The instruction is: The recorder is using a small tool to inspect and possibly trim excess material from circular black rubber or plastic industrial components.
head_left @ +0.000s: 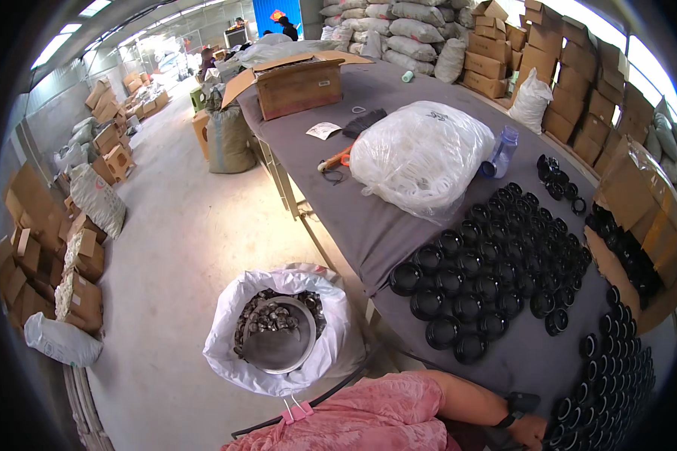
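Observation:
My left hand [530,431] is low at the right, at the picture's lower edge, with a black band [510,419] around its wrist. It is beside rows of black round rings or caps [605,391] standing on the dark-covered table [384,248]. Its fingers are mostly hidden, so I cannot tell whether they hold anything. My right hand is out of view. A second group of black round cups [470,282] covers the table farther up. Left of the table stands an open white sack [222,331] of small dark shiny pieces, with a metal bowl [278,352] resting inside.
On the table are a clear plastic bag of pale rings [421,158], a purple bottle [506,150], a brush [361,124] and an open carton [299,89]. Another carton [639,210] holds black parts at right. Sacks [229,139] and boxes [83,301] line the aisle.

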A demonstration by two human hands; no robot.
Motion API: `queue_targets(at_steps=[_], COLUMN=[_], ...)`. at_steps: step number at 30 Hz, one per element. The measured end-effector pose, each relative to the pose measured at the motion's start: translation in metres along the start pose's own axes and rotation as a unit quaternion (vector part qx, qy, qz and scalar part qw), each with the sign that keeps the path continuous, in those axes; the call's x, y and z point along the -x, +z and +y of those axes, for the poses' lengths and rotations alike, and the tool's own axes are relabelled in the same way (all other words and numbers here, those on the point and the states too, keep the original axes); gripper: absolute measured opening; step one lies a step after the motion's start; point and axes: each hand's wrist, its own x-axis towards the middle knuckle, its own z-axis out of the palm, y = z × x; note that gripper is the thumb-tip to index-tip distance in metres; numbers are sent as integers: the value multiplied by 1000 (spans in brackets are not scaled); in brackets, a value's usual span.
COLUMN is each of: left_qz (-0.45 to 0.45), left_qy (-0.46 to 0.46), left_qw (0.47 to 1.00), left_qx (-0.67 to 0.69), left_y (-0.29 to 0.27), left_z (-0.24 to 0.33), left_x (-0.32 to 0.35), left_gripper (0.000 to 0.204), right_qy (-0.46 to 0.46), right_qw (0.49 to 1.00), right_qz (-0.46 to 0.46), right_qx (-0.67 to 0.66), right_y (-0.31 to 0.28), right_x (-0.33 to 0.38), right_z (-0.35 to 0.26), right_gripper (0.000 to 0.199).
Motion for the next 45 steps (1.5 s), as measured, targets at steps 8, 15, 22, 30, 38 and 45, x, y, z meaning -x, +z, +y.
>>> queue_targets(at_steps=[8,15,22,30,38,45], left_qz=[-40,11,-34,108,238,172], left_qy=[-15,41,137,73,-19,-73], left_qw=[999,998,990,991,933,958], left_qx=[18,41,20,-21,-271,-217], left_y=[-5,-11,-15,-31,-48,-49], left_z=[6,21,67,79,33,9], left_x=[-1,14,11,15,-40,-50], left_gripper=[46,30,27,36,90,90], right_qy=[-8,67,-63,-23,-138,-136], right_qw=[999,991,951,981,939,970], right_qz=[8,78,131,90,251,198], right_qx=[-38,-88,-273,-168,-192,-35], right_y=[-23,-76,-82,-93,-96,-92], right_x=[8,72,100,91,55,37], right_z=[-12,-45,-45,-39,-22,-15], right_gripper=[36,35,27,15,22,16])
